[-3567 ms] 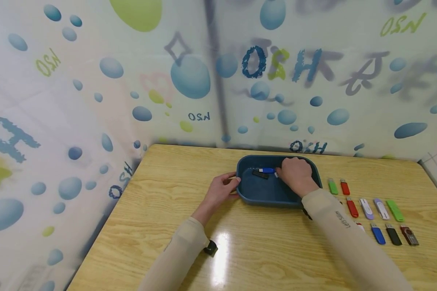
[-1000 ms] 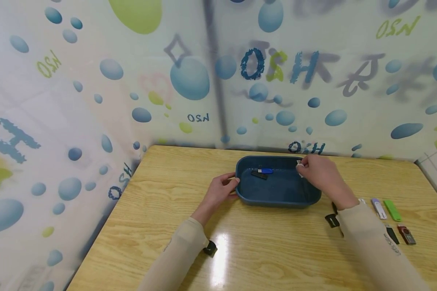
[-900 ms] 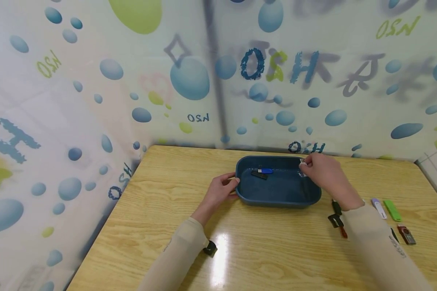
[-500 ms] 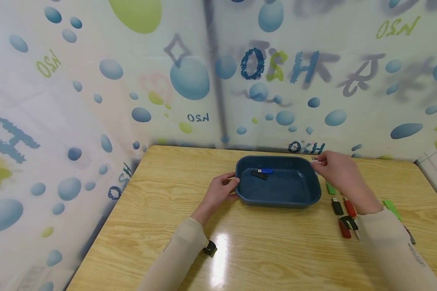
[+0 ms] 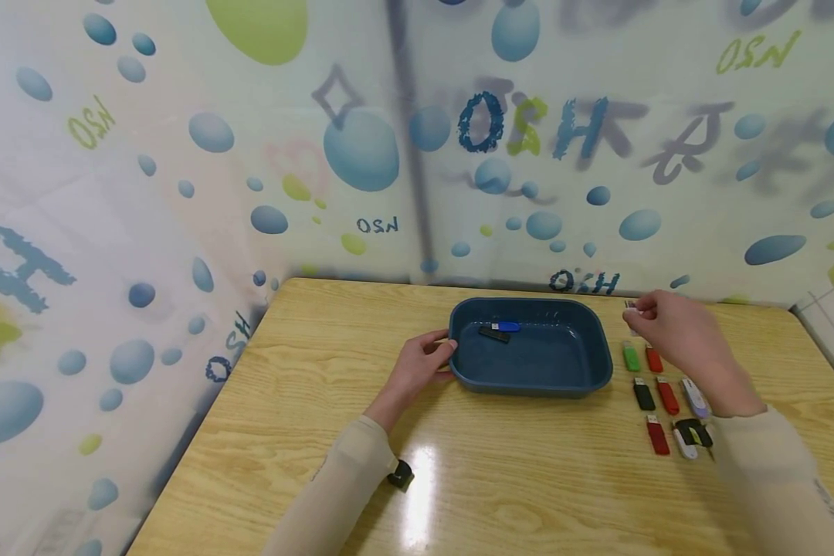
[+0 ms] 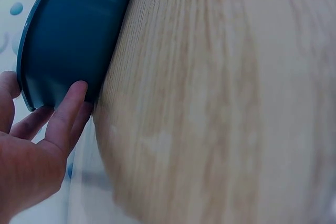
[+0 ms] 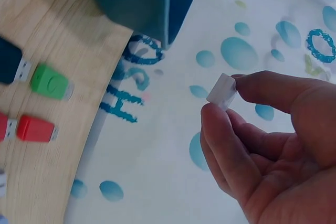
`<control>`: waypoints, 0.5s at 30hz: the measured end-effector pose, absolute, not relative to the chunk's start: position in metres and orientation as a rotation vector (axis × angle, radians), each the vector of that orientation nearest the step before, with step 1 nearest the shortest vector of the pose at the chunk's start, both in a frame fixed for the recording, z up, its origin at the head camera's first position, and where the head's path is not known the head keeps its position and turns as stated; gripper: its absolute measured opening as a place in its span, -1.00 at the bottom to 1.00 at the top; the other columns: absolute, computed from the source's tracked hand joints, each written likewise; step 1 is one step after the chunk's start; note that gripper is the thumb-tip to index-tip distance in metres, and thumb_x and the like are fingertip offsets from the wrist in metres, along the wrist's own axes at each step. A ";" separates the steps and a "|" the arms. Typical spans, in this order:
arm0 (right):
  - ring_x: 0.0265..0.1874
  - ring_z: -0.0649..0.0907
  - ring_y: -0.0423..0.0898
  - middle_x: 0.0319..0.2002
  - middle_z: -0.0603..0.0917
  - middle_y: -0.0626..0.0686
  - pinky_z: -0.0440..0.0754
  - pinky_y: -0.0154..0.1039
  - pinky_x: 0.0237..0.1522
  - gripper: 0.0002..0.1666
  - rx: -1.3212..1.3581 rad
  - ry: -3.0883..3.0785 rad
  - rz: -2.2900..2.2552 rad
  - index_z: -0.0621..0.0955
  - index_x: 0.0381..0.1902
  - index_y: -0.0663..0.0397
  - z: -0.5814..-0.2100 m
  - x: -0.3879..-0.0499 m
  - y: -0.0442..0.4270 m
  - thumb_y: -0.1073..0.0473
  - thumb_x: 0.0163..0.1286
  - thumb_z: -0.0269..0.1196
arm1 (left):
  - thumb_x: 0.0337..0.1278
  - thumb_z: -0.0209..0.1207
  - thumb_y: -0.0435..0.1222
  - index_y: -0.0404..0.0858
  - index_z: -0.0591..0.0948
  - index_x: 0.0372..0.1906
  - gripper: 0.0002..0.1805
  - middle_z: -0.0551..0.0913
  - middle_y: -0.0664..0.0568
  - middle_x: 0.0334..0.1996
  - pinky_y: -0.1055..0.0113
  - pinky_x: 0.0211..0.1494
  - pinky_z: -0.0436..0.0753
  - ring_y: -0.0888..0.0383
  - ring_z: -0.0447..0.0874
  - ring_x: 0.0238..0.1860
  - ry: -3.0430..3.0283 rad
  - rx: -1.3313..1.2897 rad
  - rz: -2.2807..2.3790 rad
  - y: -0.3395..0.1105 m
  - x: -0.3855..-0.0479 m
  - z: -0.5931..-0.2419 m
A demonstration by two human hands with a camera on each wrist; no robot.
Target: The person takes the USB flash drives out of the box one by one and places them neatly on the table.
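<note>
My left hand (image 5: 417,359) grips the left end of a dark blue plastic bin (image 5: 528,363), thumb over the rim and fingers against the outer wall. Inside the bin lie a blue USB stick (image 5: 506,327) and a black one (image 5: 493,335), close together. Right of the bin, my right hand (image 5: 688,328) pinches a white USB stick (image 7: 222,92) between thumb and fingertips, above the back of the table. Below it on the tabletop are a green USB stick (image 5: 631,357) and a red one (image 5: 654,358), side by side.
More USB sticks lie in rows nearer the front, among them a black one (image 5: 643,394), a dark red one (image 5: 656,434) and a white and purple one (image 5: 695,398). The right forearm covers others. A patterned curtain (image 5: 361,224) hangs behind the wooden table (image 5: 500,471).
My right hand, earlier inside the bin, has come out over its right end and moved right with the white USB stick. The left hand has stayed on the bin.
</note>
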State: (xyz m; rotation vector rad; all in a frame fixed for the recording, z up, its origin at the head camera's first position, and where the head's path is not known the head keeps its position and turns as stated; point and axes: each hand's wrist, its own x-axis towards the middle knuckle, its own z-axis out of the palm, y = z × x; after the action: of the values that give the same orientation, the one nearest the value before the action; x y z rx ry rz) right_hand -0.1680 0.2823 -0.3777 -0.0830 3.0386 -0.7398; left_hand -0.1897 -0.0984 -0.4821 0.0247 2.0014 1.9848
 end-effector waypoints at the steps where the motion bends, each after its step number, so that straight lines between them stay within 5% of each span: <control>1: -0.52 0.57 -0.01 -0.36 0.69 0.23 0.49 -0.20 -0.53 -0.54 -0.077 3.033 -0.737 0.60 -0.04 0.53 -0.378 -0.168 0.284 0.10 0.56 0.18 | 0.53 0.17 -0.26 -0.36 0.48 0.44 -0.49 0.61 -0.35 0.18 0.00 0.07 0.76 -0.17 0.73 0.09 2.001 0.026 1.984 -0.099 -0.190 -0.482; 15: -0.49 0.52 0.04 -0.44 0.65 0.14 0.41 -0.19 -0.53 -0.59 -0.022 3.058 -0.661 0.62 -0.16 0.45 -0.385 -0.166 0.314 0.09 0.54 0.18 | 0.53 0.17 -0.25 -0.36 0.48 0.44 -0.49 0.62 -0.34 0.17 0.01 0.07 0.76 -0.16 0.73 0.10 2.010 0.031 1.981 -0.099 -0.191 -0.485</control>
State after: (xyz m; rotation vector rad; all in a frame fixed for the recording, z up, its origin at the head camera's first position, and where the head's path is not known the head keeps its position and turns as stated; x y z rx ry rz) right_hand -0.1657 0.3136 -0.3852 -0.0225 3.0583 -0.6607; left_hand -0.1906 -0.0985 -0.4847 0.0313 2.0103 1.9808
